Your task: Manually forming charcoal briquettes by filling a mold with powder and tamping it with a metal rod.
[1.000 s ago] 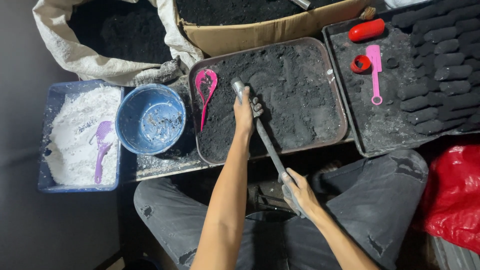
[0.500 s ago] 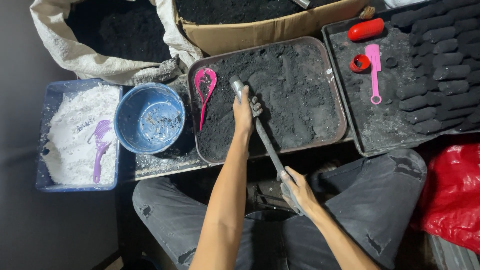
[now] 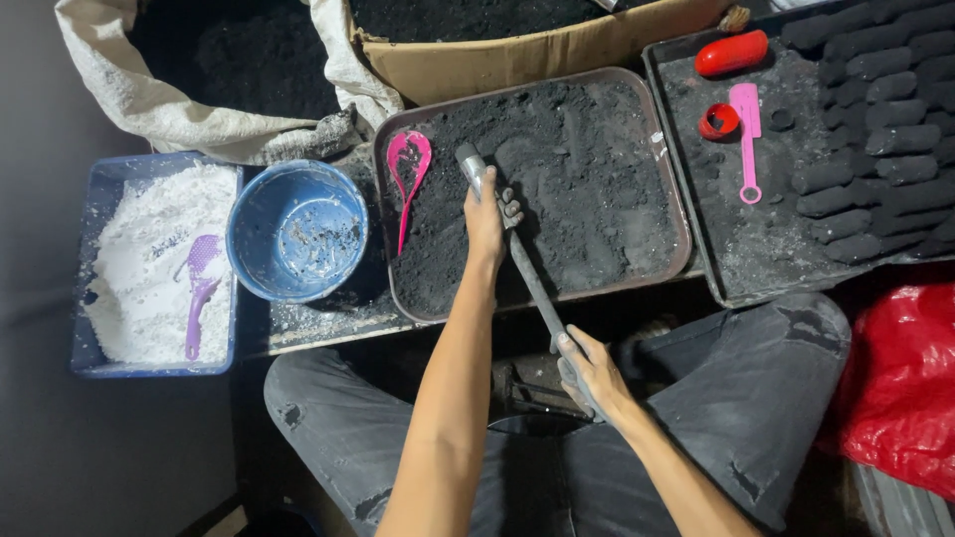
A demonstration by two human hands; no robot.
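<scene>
A long grey metal tube tool (image 3: pixel 525 270) slants from my lap up over a brown tray (image 3: pixel 680 239) heaped with black powder. My left hand (image 3: pixel 489 213) grips the tool's upper end above the powder, fingers blackened. My right hand (image 3: pixel 587 370) wraps around its lower end near my knees. A pink spoon (image 3: pixel 408 169) lies on the powder at the tray's left side, just left of my left hand.
A blue bowl (image 3: pixel 296 231) and a blue tub of white powder (image 3: pixel 149 261) with a purple scoop (image 3: pixel 199 288) sit at left. A sack (image 3: pixel 149 99) and a cardboard box (image 3: pixel 537 55) of black powder stand behind. At right, a dark tray (image 3: pixel 766 249) holds black briquettes, red pieces and a pink scoop (image 3: pixel 746 134). A red bag (image 3: pixel 905 388).
</scene>
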